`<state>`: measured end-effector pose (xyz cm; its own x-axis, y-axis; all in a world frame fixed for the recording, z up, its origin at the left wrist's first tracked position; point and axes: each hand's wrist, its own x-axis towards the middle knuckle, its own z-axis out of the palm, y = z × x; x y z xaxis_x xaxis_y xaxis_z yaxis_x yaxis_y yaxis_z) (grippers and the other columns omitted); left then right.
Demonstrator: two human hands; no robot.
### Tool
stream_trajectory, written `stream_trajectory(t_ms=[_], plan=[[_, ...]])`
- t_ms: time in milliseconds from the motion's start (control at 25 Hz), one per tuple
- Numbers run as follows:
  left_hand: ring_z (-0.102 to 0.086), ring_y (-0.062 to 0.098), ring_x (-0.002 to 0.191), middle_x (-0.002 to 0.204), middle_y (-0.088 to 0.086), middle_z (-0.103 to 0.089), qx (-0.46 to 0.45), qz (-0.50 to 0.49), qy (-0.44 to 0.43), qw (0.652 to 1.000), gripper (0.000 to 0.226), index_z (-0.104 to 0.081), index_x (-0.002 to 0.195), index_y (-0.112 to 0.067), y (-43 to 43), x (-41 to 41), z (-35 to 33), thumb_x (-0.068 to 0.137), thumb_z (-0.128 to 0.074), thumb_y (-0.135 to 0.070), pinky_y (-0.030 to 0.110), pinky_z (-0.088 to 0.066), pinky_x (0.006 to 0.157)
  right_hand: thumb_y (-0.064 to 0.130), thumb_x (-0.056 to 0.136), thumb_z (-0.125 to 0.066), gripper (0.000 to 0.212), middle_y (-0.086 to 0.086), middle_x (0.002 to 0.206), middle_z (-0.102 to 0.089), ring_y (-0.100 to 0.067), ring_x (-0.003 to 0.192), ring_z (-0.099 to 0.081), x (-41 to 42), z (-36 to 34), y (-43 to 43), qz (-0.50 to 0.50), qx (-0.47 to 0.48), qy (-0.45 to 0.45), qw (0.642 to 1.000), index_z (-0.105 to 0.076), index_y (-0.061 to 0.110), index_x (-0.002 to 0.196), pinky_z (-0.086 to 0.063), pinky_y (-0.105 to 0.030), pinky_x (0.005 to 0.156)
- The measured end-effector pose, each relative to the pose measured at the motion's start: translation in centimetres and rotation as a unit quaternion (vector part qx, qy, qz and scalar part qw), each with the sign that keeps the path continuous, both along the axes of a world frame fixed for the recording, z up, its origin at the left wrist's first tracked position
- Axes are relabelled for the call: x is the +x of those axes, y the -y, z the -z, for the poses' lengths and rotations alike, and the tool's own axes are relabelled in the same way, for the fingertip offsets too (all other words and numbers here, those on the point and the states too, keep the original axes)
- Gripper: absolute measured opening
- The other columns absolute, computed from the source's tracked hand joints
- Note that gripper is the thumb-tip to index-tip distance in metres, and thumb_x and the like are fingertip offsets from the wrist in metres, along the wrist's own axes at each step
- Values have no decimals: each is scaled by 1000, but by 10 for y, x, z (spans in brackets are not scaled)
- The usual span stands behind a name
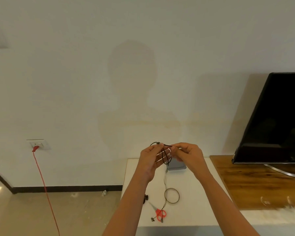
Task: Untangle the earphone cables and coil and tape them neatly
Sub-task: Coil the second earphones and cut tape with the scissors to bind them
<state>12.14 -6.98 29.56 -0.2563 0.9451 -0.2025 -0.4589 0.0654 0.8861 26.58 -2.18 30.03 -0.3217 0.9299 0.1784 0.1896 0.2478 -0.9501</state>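
Evidently mid-untangling, with coiling and taping not yet begun. Working on the earphone cable, raised above the white surface. Pinched near a small knot by thumb and forefinger of the left hand, remaining fingers spread straight. Pinched just beside that by the curled fingertips of the right hand. Dark loops hanging between the two hands, then trailing down past a flat grey object to the surface, ending at two earbuds next to the scissors.

To do this step well:
- Keep the left pinch fixed by the knot as an anchor.
- Tease one strand out with the right fingertips rather than tugging, for fear of tightening such thin cord.
- Follow a single loop back through its crossing, then let the freed length drop.
- Mind the trailing end, likely to snag on the red scissor handles, touching them or nearly so.
- Leave the tape ring flat on the surface, close against the trailing strand, ready for later.

Counted:
- two hands, both gripping
- one cable as far as can be told, possibly with a second mixed into the loops
- two earbuds, small and blurred
- one tape ring
- one pair of scissors
- one grey object
- one small black item at the left edge of the surface
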Motion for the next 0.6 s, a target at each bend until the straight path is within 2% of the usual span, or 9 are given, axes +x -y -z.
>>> stream_trajectory(t_ms=[80, 160, 200, 280, 360, 400, 440, 520, 600], plan=[[-66, 16, 68, 82, 9, -71, -15, -4, -42, 999, 16, -70, 88, -5, 11, -1, 0, 91, -61, -18, 36, -56, 82, 25, 87, -64, 11, 12, 63, -69, -2, 57, -61, 1, -3, 10, 67, 65, 41, 995, -74, 25, 83, -46, -11, 58], [-58, 11, 59, 79, 6, -69, -32, -19, -139, 990, 17, -68, 81, -8, 22, -7, 4, 90, -60, -20, 34, -54, 80, 23, 88, -63, 12, 11, 51, -54, -4, 45, -44, 4, -6, 16, 131, 88, 28, 987, -72, 26, 81, -37, -11, 48], [-56, 10, 57, 80, 6, -69, -41, -37, -174, 983, 17, -67, 81, -8, 26, -11, 9, 91, -59, -19, 32, -54, 76, 20, 89, -62, 14, 7, 53, -49, -5, 45, -40, 6, -9, 18, 146, 61, 0, 987, -71, 25, 79, -35, -12, 48], [-57, 12, 60, 85, 10, -68, -63, -97, -190, 975, 15, -63, 84, -6, 34, -22, 20, 92, -54, -14, 31, -55, 70, 14, 91, -57, 18, -4, 67, -51, -8, 58, -43, 10, -17, 18, 141, -68, -133, 979, -67, 18, 77, -44, -20, 62], [-62, 18, 68, 87, 13, -65, -95, -151, -154, 972, 15, -58, 87, -3, 42, -32, 30, 95, -48, -11, 31, -57, 66, 10, 93, -50, 19, -8, 75, -58, -16, 64, -53, 13, -29, 20, 94, -226, -331, 911, -59, 11, 76, -50, -31, 73], [-63, 20, 70, 88, 14, -63, -113, -162, -132, 971, 15, -56, 89, -2, 46, -37, 36, 96, -47, -11, 31, -57, 65, 10, 95, -47, 20, -8, 74, -62, -16, 59, -55, 14, -33, 20, 69, -271, -404, 871, -57, 9, 77, -52, -31, 71], [-64, 21, 71, 89, 14, -61, -132, -163, -126, 970, 15, -56, 90, -2, 48, -40, 43, 97, -46, -11, 31, -56, 63, 11, 96, -44, 20, -7, 74, -65, -13, 51, -53, 14, -35, 21, 45, -288, -432, 854, -57, 9, 80, -53, -28, 64], [-66, 21, 70, 93, 15, -63, -170, -144, -179, 958, 17, -57, 93, -1, 51, -41, 54, 97, -46, -13, 29, -53, 57, 12, 98, -40, 21, -6, 79, -68, -6, 36, -39, 11, -38, 26, -7, -281, -408, 869, -58, 9, 89, -45, -19, 46], [-68, 24, 79, 105, 19, -66, -204, -134, -275, 930, 22, -56, 103, 2, 54, -40, 58, 96, -46, -16, 31, -53, 61, 12, 99, -36, 24, -9, 84, -68, -4, 32, -28, 5, -40, 31, -73, -265, -353, 894, -59, 10, 102, -36, -15, 38]])
